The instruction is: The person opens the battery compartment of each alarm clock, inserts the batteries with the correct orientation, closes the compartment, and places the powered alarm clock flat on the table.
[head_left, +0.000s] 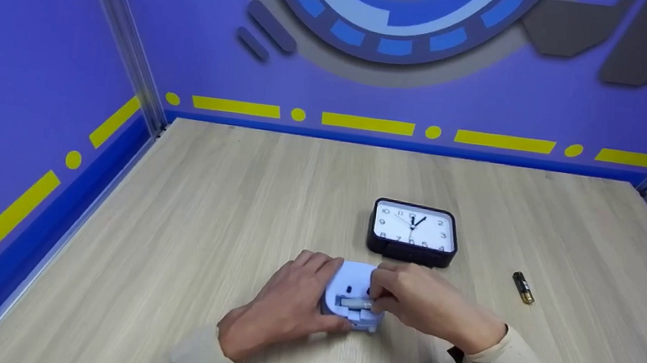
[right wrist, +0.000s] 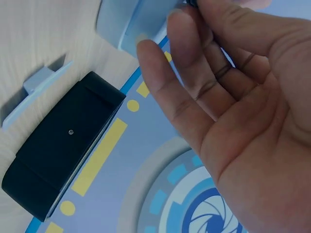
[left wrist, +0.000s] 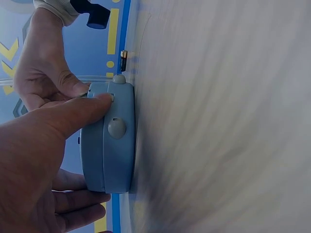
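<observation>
A small light blue round clock lies on its front with its back up and its battery slot uncovered. My left hand grips it from the left, the thumb on its near side and the fingers around the far side. A pale, battery-shaped cylinder shows in the slot. The thumb and fingers of my right hand pinch its right end, covering that part. In the left wrist view, the clock's side has rounded grey feet, and the left thumb presses by one edge.
A black rectangular alarm clock lies face up just beyond the hands. A black and gold battery lies farther right on the wooden table. Beside the black clock is a light blue cover piece. Blue walls border the table.
</observation>
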